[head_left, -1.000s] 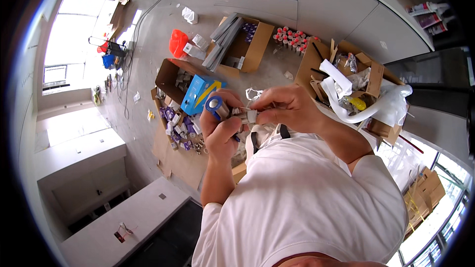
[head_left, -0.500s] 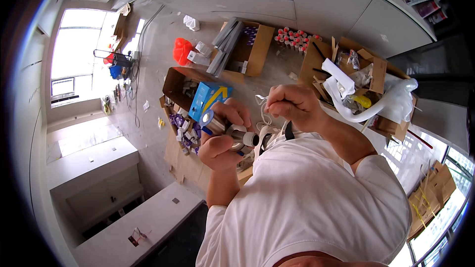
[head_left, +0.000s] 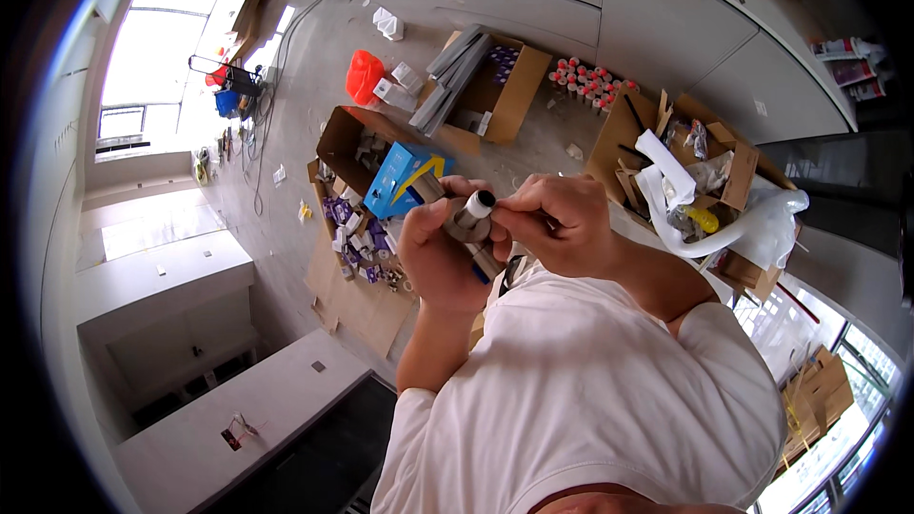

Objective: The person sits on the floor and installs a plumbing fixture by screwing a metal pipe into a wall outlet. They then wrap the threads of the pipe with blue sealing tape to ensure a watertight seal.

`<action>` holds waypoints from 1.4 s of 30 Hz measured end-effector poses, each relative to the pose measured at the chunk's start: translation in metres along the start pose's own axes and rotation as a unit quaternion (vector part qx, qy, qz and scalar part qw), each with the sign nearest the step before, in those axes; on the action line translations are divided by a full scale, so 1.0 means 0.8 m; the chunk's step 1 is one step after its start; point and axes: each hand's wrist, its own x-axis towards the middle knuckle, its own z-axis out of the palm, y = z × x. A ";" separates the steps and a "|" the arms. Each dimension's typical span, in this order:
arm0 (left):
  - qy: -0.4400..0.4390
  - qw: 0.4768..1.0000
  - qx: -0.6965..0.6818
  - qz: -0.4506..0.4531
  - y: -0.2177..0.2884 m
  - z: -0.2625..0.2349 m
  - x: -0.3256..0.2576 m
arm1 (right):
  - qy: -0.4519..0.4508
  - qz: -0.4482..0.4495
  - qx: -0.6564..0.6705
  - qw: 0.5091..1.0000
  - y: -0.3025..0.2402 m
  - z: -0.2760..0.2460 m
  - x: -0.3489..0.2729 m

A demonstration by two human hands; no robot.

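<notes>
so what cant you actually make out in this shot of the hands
Head view only:
- Lower part of the grey cylindrical tool: wrapped by the left hand.
- What the right hand pinches at the tool's tip: covered by its fingertips.
- Small purple packets on the cardboard: too small to identify.
- Contents of the open box: too small and bent by the fisheye.

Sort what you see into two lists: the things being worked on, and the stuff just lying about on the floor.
In hand:
- left hand, wrapped around a grey tube-shaped part
- right hand, fingertips at the part's end

Lying about:
- blue box
- orange container
- open cardboard boxes
- red-capped bottles
- white plastic wrap
- small purple packets
</notes>
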 end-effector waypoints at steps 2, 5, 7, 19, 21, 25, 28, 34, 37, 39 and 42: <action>0.060 0.998 -0.002 -0.001 0.001 0.009 -0.003 | 0.018 -0.004 -0.033 0.999 0.005 0.009 0.005; 0.116 0.992 -0.027 0.033 -0.008 -0.002 -0.001 | -0.010 -0.076 -0.112 0.991 0.011 0.004 0.014; 0.124 0.982 0.114 0.089 -0.007 -0.003 -0.002 | -0.009 -0.062 -0.082 0.995 0.010 -0.002 0.018; 0.075 0.943 0.230 0.230 0.017 -0.001 -0.012 | -0.053 0.314 -0.003 0.948 0.052 -0.038 0.012; 0.136 0.932 0.240 0.235 0.019 -0.008 -0.009 | -0.064 0.293 0.223 0.928 0.049 -0.049 0.007; 0.151 0.897 0.373 0.182 0.021 -0.023 -0.007 | -0.024 0.243 0.457 0.855 0.042 -0.053 0.018; 0.099 0.897 0.416 0.109 0.017 -0.032 -0.015 | 0.034 0.271 0.538 0.798 0.051 -0.064 0.031; 0.064 0.952 0.295 0.058 0.012 -0.023 -0.019 | -0.028 0.245 0.355 0.902 0.049 -0.069 0.030; 0.067 0.941 0.328 0.053 0.011 -0.020 -0.018 | -0.153 0.265 0.213 0.928 0.022 -0.045 0.018; 0.055 0.908 0.410 0.071 0.011 -0.014 -0.020 | -0.228 0.290 0.154 0.917 0.027 -0.040 0.014; -0.024 0.900 0.425 0.089 0.015 -0.014 -0.022 | -0.217 0.427 0.296 0.826 0.048 -0.045 -0.001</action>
